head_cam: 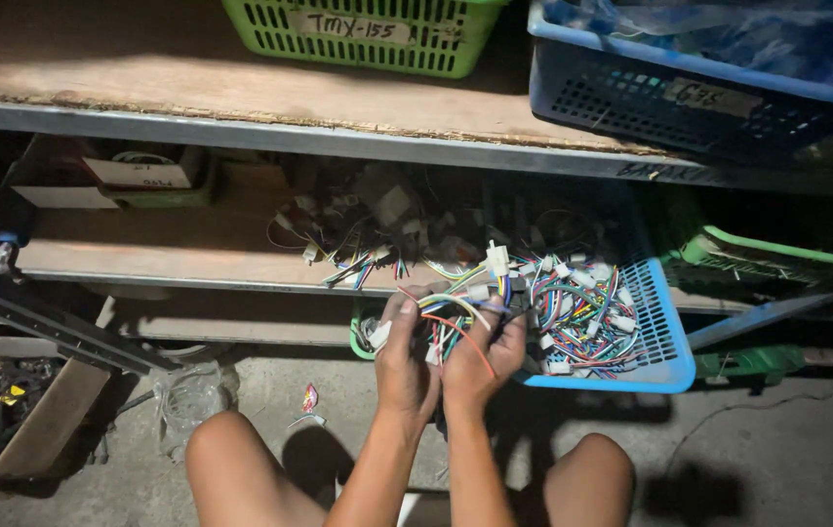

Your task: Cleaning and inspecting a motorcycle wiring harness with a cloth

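My left hand and my right hand are raised side by side in front of a low shelf. Together they grip a bundle of coloured wires with white plastic connectors; loose red and green strands hang over my right palm. The bundle rises from a blue plastic basket that is tipped forward off the lower shelf and holds a tangle of the same wire harnesses. My knees show at the bottom of the view.
More wire harnesses lie on the lower shelf. A green basket and a blue basket stand on the wooden top shelf. Cardboard boxes sit at left. Another green basket is at right. Concrete floor below.
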